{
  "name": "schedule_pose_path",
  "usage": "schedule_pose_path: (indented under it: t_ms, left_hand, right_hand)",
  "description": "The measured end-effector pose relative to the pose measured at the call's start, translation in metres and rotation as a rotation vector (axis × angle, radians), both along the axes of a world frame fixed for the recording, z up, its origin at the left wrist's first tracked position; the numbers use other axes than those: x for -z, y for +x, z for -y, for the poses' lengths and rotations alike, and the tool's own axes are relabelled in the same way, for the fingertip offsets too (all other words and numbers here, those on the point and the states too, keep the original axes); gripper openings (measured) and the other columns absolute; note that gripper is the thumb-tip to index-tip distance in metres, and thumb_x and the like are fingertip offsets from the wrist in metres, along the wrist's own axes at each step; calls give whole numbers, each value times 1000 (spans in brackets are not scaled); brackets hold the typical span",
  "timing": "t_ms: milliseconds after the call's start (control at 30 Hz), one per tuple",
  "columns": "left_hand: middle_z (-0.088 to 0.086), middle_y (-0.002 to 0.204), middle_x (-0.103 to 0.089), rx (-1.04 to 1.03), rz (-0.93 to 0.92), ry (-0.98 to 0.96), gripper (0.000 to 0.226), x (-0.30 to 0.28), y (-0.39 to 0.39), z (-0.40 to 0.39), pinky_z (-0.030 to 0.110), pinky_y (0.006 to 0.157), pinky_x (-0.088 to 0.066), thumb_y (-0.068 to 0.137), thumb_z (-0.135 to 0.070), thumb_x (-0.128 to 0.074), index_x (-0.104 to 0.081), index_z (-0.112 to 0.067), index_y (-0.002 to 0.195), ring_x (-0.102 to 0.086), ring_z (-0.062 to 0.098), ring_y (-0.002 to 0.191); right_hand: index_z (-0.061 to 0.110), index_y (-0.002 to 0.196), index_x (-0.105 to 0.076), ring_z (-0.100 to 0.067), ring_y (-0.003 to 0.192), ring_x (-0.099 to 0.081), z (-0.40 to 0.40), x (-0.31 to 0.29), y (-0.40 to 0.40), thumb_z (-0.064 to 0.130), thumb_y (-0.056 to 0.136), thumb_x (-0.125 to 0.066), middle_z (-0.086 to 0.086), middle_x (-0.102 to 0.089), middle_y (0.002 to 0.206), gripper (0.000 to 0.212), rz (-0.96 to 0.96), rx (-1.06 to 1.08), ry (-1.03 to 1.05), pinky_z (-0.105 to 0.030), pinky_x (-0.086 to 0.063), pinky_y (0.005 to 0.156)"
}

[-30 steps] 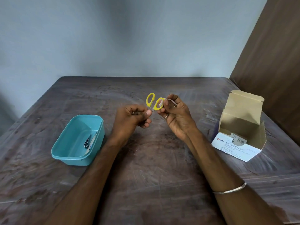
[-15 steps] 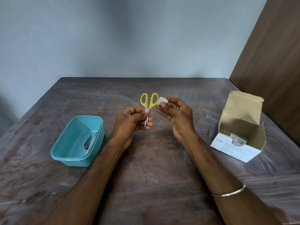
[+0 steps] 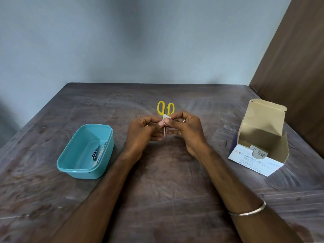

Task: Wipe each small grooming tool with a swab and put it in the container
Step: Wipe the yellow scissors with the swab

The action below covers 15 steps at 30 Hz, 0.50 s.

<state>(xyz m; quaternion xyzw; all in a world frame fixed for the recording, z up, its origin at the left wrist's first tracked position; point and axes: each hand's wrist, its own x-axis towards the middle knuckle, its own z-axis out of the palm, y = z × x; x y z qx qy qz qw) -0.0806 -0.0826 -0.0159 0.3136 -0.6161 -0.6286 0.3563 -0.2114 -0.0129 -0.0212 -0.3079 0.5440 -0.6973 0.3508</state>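
Right hand (image 3: 186, 130) brought swab (image 3: 166, 118) onto scissors (image 3: 165, 109) above left grip (image 3: 145, 132).

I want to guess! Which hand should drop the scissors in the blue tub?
Probably the left hand: it grips the scissors, and the tub sits on its side.

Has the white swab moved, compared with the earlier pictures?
Yes. The right hand brought the swab down from beside the yellow handles onto the scissors, away from the swab box.
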Motion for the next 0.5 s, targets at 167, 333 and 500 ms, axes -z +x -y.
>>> schedule_pose_path:
  t_ms: [167,333,500]
  left_hand:
    - [5,66,-74,-81,240,-248,18,8,-3,7,34,63,-61,89,-11,-66,-78,-24,85,-70,19,59]
    - [2,67,-74,-287,168,-214,8,4,2,14,42,61,-61,87,-21,-68,-75,-23,91,-68,19,53]
    - [4,72,-73,-296,96,-223,24,2,6,17,33,56,-59,89,-22,-72,-74,-11,110,-67,16,51]
  right_hand:
    - [0,89,-65,-31,78,-76,0,1,3,-3,82,-76,-23,-75,88,14,-105,39,0,-45,-61,66]
    - [-1,89,-65,-39,80,-75,1,0,1,-8,80,-75,-25,-74,89,16,-64,-33,11,-41,-63,66]
    - [1,93,-63,-44,88,-73,0,2,3,-12,78,-75,-25,-74,92,23,-86,-177,61,-40,-63,71]
